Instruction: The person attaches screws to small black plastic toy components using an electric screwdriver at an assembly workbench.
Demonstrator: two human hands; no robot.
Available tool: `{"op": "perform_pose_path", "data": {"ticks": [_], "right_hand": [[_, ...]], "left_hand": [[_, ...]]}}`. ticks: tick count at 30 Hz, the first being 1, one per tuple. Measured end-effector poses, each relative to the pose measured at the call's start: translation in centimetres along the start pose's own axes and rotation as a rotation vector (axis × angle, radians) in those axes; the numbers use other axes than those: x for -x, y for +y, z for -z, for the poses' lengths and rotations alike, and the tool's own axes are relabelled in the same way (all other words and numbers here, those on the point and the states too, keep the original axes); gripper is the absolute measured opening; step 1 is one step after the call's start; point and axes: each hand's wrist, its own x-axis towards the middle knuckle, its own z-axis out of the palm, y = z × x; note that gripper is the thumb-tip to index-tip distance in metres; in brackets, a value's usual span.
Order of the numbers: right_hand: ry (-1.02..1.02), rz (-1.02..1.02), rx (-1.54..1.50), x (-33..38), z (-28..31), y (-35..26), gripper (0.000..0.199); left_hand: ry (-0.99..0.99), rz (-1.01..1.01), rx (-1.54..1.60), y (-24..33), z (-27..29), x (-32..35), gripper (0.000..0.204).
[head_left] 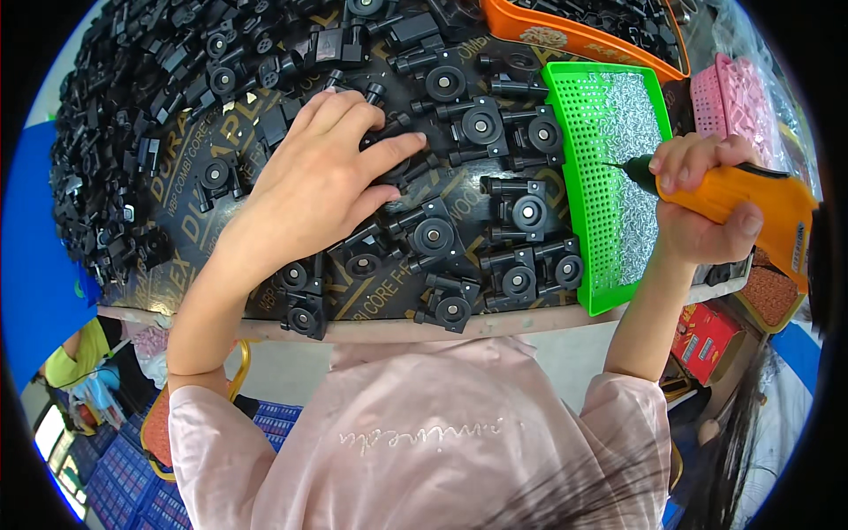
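Observation:
My left hand (322,168) lies palm down over the black plastic parts on the dark printed board, fingers spread and thumb apart from the index finger. The fingertips touch or hover over a black part (415,170), mostly covered by the hand. My right hand (702,190) is wrapped round an orange power screwdriver (751,205) with a dark nose. Its thin bit points left, above a green perforated tray (579,190) of small silver screws (629,132). Between the left hand and the tray, several black wheeled caster parts (481,126) lie with their round wheels facing up.
A large heap of black parts (106,141) fills the board's left side. At the far right stand an orange tray (565,34) of black pieces and a pink basket (711,102). A red box (707,340) sits below the pale table edge (397,331).

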Motion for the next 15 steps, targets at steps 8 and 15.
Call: {"op": "perform_pose_path", "data": {"ticks": [8, 15], "right_hand": [[-0.008, 0.019, 0.022, 0.0, -0.02, -0.07, 0.054], [0.003, -0.001, 0.04, -0.09, -0.48, -0.47, 0.056]], "left_hand": [[0.1, 0.037, -0.08, 0.2, -1.0, 0.19, 0.047], [0.072, 0.03, -0.017, 0.16, -0.59, 0.23, 0.055]]}}
